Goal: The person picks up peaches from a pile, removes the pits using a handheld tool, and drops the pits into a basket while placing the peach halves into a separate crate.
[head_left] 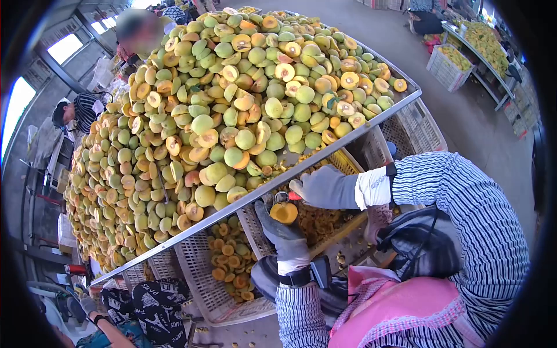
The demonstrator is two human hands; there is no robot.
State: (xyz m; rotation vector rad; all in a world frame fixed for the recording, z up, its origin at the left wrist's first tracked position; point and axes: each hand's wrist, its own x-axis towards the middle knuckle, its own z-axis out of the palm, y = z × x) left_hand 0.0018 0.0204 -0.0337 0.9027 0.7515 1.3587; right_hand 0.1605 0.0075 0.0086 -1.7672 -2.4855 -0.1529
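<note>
My left hand (282, 232), in a grey glove, holds a halved peach (284, 213) with its orange cut face up. My right hand (325, 187), also grey-gloved, grips a small pitting tool with a red part (294, 196) pressed at the top of that half. Both hands meet just below the metal rim (325, 152) of a big table. The table carries a tall heap of halved green-yellow peaches (232, 110). Striped sleeves and a pink apron cover my arms and chest.
White plastic crates (197, 278) under the table edge hold pitted orange halves (227, 255). Another person's patterned sleeve (152, 301) shows at lower left, and more people stand at the far left. Crates and a fruit-laden bench (481, 40) stand at the upper right on a concrete floor.
</note>
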